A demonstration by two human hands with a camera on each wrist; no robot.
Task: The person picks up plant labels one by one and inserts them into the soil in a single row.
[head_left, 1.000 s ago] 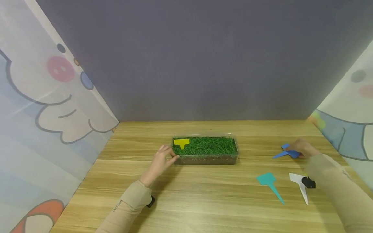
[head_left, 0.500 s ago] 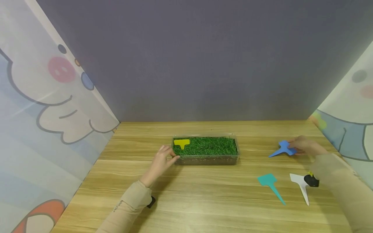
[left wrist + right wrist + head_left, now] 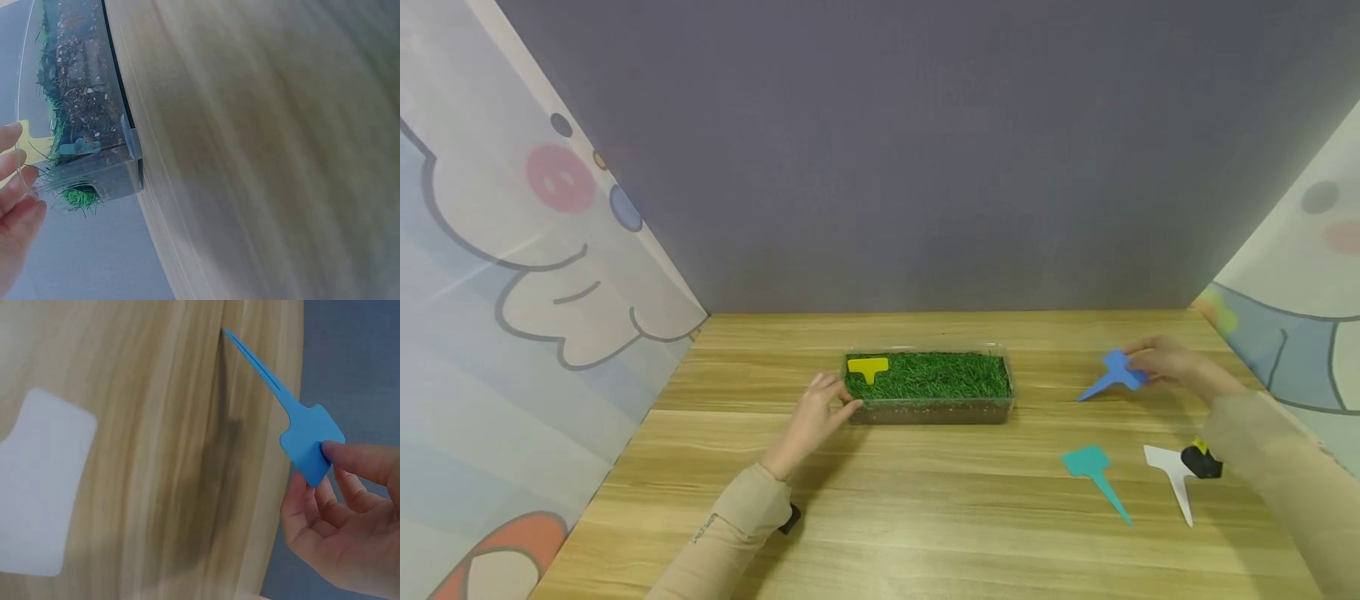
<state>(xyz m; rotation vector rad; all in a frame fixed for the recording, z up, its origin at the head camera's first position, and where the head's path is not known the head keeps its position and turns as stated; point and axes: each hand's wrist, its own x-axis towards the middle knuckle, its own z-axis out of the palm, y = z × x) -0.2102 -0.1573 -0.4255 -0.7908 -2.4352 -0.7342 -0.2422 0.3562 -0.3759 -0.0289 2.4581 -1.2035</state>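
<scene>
A blue T-shaped plant label (image 3: 1117, 372) is pinched by its broad head between thumb and fingers of my right hand (image 3: 1172, 367); its pointed stem slants down and left, tip close to the table. In the right wrist view the thumb lies on the flat face of the plant label (image 3: 309, 440). At the front left corner of a clear plastic planter box (image 3: 932, 412) with grass and soil, my left hand (image 3: 812, 417) grips the rim, as the fingers (image 3: 12, 159) show in the left wrist view. A yellow plant label (image 3: 867, 367) stands in the grass near that hand.
Toward the front right, a teal plant label (image 3: 1087, 462) and a white plant label (image 3: 1168, 462) lie flat on the wooden table (image 3: 925, 517). A grey wall (image 3: 947, 167) closes the back, and printed panels (image 3: 580, 292) flank both sides.
My right hand has picked up the blue label by its head and moved it a little left, with the stem now tilted. The left hand and the planter have stayed in place.
</scene>
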